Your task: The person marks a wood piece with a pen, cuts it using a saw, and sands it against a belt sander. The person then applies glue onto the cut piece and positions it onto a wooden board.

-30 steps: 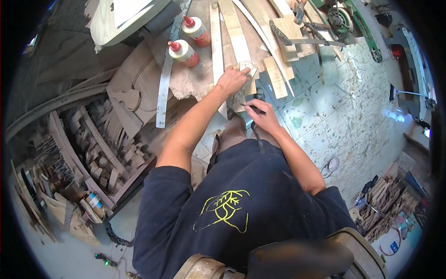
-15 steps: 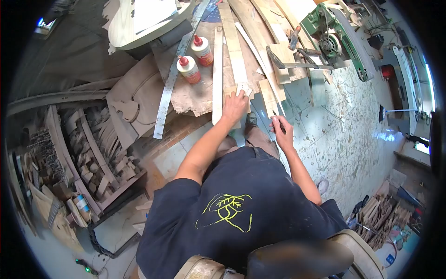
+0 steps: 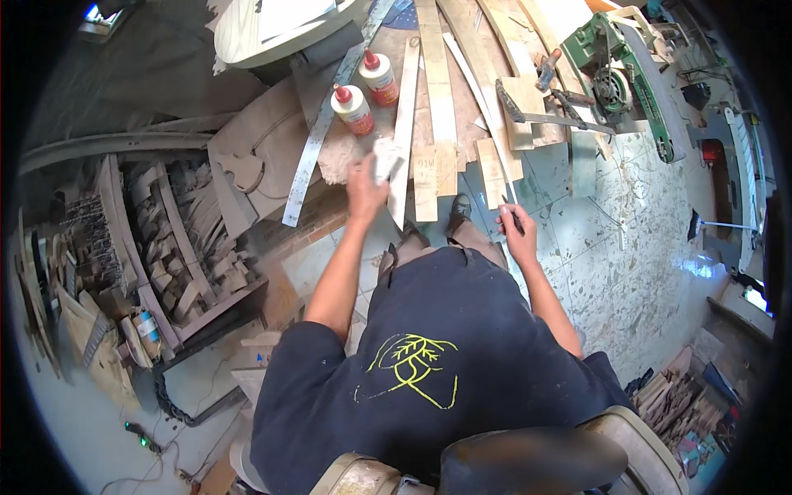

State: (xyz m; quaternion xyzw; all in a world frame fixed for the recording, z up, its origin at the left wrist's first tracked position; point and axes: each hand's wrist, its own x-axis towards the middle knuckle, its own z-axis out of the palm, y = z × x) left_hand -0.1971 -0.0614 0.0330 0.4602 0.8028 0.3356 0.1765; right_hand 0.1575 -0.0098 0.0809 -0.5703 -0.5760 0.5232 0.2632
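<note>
My left hand (image 3: 365, 190), slightly blurred, is closed on a small whitish flat piece (image 3: 384, 157) with a dark edge; its exact kind is unclear. It is over the near edge of the workbench, beside a narrow wooden strip (image 3: 404, 124). A dark pen-like marker (image 3: 517, 221) is gripped in my right hand (image 3: 520, 235), just below the end of a thin pale strip (image 3: 497, 140). Between my hands, a short wooden board (image 3: 425, 194) with faint markings juts past the bench edge, next to a longer wooden strip (image 3: 441, 107).
Two red-capped glue bottles (image 3: 353, 111) stand left of the strips, near a long metal ruler (image 3: 305, 173). A clamp (image 3: 561, 122) lies across boards at the right, by a green belt sander (image 3: 615, 78). Wood offcuts (image 3: 181, 247) fill a rack at left.
My left hand has moved left off the middle strip, taking the whitish piece with it. The short marked board is now uncovered. My right hand still holds the marker; the view has shifted slightly.
</note>
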